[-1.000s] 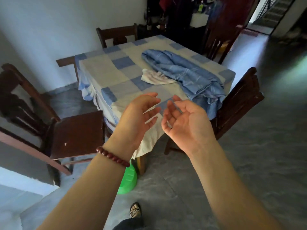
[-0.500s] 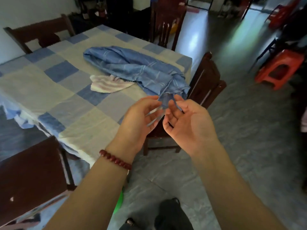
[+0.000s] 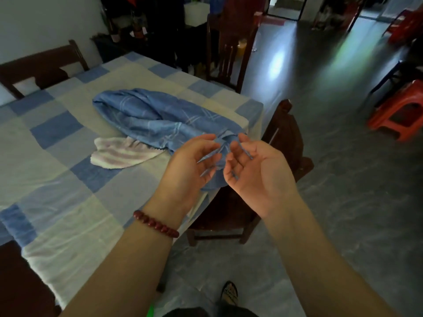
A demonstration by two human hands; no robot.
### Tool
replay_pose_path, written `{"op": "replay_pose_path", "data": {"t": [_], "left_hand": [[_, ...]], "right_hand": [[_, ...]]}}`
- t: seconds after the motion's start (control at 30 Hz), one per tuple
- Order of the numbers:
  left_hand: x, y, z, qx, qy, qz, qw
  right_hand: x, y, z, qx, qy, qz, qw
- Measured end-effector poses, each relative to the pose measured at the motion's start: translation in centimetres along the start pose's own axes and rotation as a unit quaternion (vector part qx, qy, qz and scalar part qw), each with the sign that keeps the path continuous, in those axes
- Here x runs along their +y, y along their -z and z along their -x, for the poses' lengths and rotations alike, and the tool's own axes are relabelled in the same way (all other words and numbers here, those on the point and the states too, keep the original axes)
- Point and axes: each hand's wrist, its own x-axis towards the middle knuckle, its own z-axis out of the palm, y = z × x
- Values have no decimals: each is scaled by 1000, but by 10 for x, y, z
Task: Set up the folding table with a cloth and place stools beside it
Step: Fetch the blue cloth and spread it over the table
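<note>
Next, with our left hand (image 3: 190, 165) and right hand (image 3: 258, 172) both relaxed and empty, we should grip the blue cloth (image 3: 155, 117), bunched on the table (image 3: 57, 138) just beyond them, by its near edge and lift it clear of the towel (image 3: 123, 154).

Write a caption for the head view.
Open left hand and right hand raised before the bunched blue cloth on the checked table; an orange stool stands at right.

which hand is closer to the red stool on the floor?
Right. The red stool stands far to the right of both hands. The right hand is on that side; the left hand is beside it, further left, so farther away.
</note>
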Motion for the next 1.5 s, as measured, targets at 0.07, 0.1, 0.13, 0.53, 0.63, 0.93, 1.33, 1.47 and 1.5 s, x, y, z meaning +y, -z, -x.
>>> {"op": "replay_pose_path", "data": {"t": [0.07,0.1,0.13,0.53,0.63,0.93,1.33,1.47,1.5], "left_hand": [[1,-8,-18,15,1,12,1000],[1,-10,-25,24,2,14,1000],[1,-11,-32,33,3,12,999],[42,26,-138,75,10,-8,997],[59,36,-171,65,9,-28,997],[90,91,-245,46,-97,-232,967],[38,107,-299,43,-25,-368,928],[12,105,-310,39,8,-387,921],[8,105,-312,47,20,-383,922]], "right_hand": [[-12,4,-19,-3,-7,6,1000],[-17,5,-27,-4,-11,10,1000],[-20,5,-36,-6,-17,13,1000],[-24,-41,-150,0,-64,53,997],[-25,-59,-183,0,-51,93,994],[-11,-86,-271,-31,6,309,950],[9,-50,-365,-88,1,694,715],[19,-23,-380,-104,20,751,651],[18,-19,-381,-107,11,757,645]]}}
